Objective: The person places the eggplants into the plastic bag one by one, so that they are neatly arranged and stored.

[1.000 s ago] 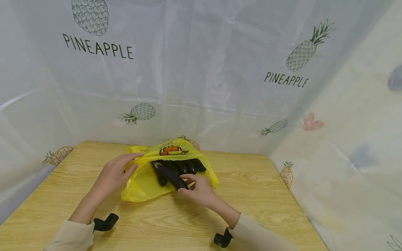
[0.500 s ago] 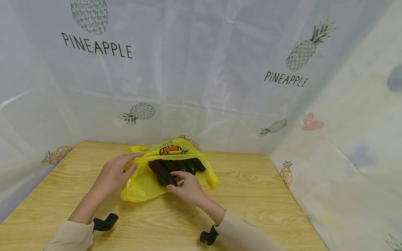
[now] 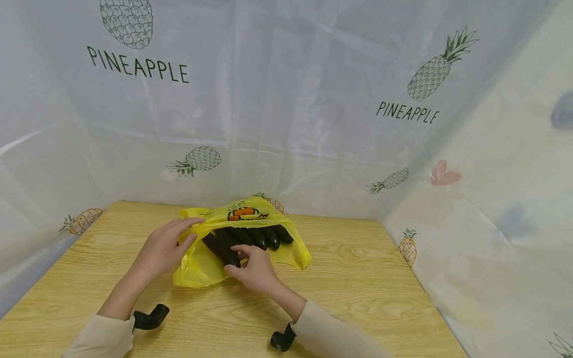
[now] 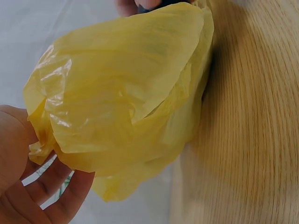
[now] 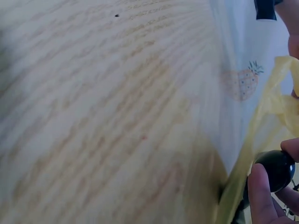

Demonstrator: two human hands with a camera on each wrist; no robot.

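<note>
A yellow plastic bag (image 3: 201,271) lies at the far side of the table, its mouth facing me. Inside, several dark eggplants (image 3: 270,237) lie side by side. My right hand (image 3: 255,268) grips the near end of one more eggplant (image 3: 219,248), whose far end reaches into the bag's left part. The rounded end of that eggplant (image 5: 275,170) shows between thumb and fingers in the right wrist view. My left hand (image 3: 165,243) pinches the bag's upper left edge, holding the mouth raised. In the left wrist view, fingers (image 4: 74,196) lie behind the gathered yellow plastic.
The wooden table (image 3: 349,288) extends around the bag. A sheet (image 3: 291,99) printed with pineapples hangs behind the table and along its sides. Black wrist cameras (image 3: 152,317) stick out below both forearms.
My right hand has moved left and slightly up with the eggplant, bringing it farther into the bag's left part. The left hand and the bag stay nearly still.
</note>
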